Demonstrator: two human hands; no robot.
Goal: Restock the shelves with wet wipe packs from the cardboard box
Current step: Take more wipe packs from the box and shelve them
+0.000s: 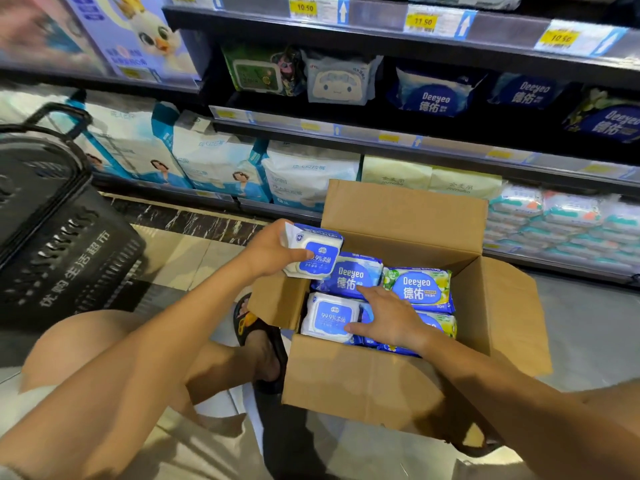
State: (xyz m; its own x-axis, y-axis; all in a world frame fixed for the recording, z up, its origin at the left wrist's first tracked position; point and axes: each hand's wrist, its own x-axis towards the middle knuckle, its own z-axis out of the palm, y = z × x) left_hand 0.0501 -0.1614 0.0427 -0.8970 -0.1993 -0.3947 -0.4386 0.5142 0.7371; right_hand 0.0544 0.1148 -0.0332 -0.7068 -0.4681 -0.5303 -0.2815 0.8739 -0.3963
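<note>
An open cardboard box (398, 216) stands on the floor before the shelves, with several wet wipe packs inside. My left hand (268, 252) grips a white-and-blue wipe pack (317, 252) lifted over the box's left flap. My right hand (389, 318) reaches into the box, its fingers spread on a dark blue Deeyeo pack (349, 275), thumb near a white 99.9% pack (329, 317). A yellow-green Deeyeo pack (420, 287) lies at the box's right. On the middle shelf (346, 128) stand similar Deeyeo packs (434, 95).
A black shopping basket (52, 223) stands at the left on the floor. Large diaper bags (304, 174) fill the bottom shelf behind the box. My sandaled foot (259, 341) rests beside the box's left side. Stacked wipe packs (568, 223) sit at lower right.
</note>
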